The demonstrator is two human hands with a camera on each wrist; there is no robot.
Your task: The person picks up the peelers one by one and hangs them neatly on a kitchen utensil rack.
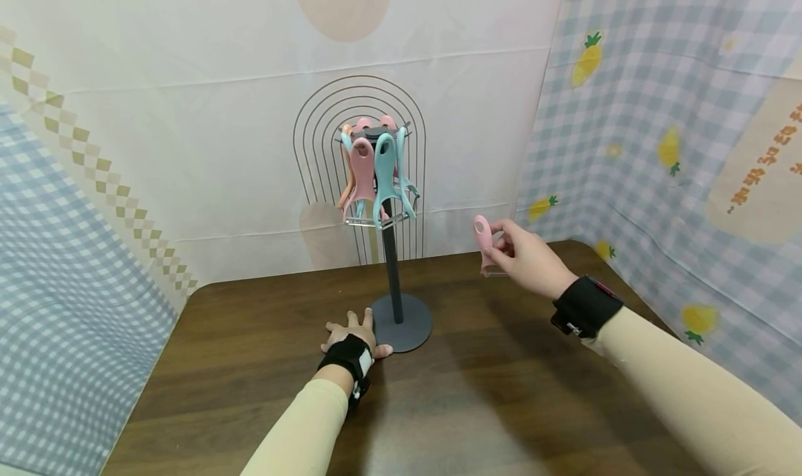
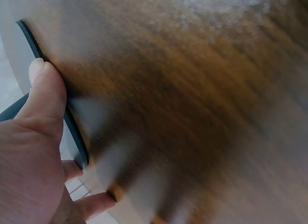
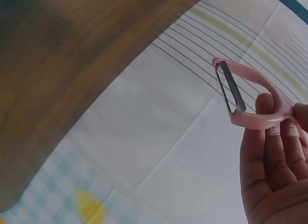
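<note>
My right hand (image 1: pixel 532 259) pinches a pink Y-shaped peeler (image 1: pixel 482 231) above the table, to the right of a dark grey stand (image 1: pixel 392 274). In the right wrist view the peeler's metal blade (image 3: pixel 233 86) points away from the fingers. Several peelers hang from the stand's top; a teal peeler (image 1: pixel 385 166) and another pink peeler (image 1: pixel 362 171) face the front, and an orange peeler (image 1: pixel 346 135) is partly hidden behind them. My left hand (image 1: pixel 351 331), fingers spread, rests at the left edge of the round base (image 1: pixel 415 326), with the thumb against the base's rim.
The stand is on a dark brown wooden table (image 1: pixel 250 365). Behind it hangs a white patterned cloth (image 1: pixel 207 163). Blue checked cloth (image 1: pixel 633 114) with pineapple prints covers the right side, and more checked cloth (image 1: pixel 69 309) hangs at the left.
</note>
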